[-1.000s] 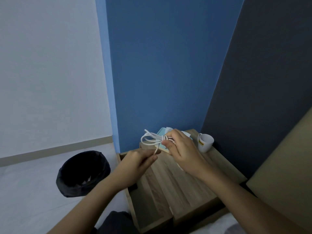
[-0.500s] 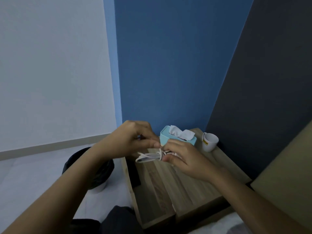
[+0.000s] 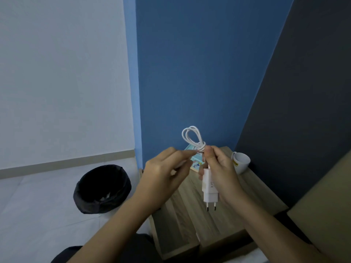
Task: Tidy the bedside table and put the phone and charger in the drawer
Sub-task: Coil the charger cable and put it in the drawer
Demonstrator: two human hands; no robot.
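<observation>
My right hand holds the white charger upright above the wooden bedside table, plug pins pointing down. Its white cable is coiled in loops that stick up above my right thumb. My left hand is just left of it, with thumb and forefinger pinching the cable's wrapped end beside the bundle. The open drawer juts out at the table's left front. No phone is visible.
A light blue tissue box stands at the back of the table, partly hidden by my hands. A white cup sits at the back right corner. A black-lined waste bin stands on the floor to the left.
The cable bundle has turned from lying sideways to standing upright, and the charger plug now hangs in view under my right hand. Both hands have risen above the table.
</observation>
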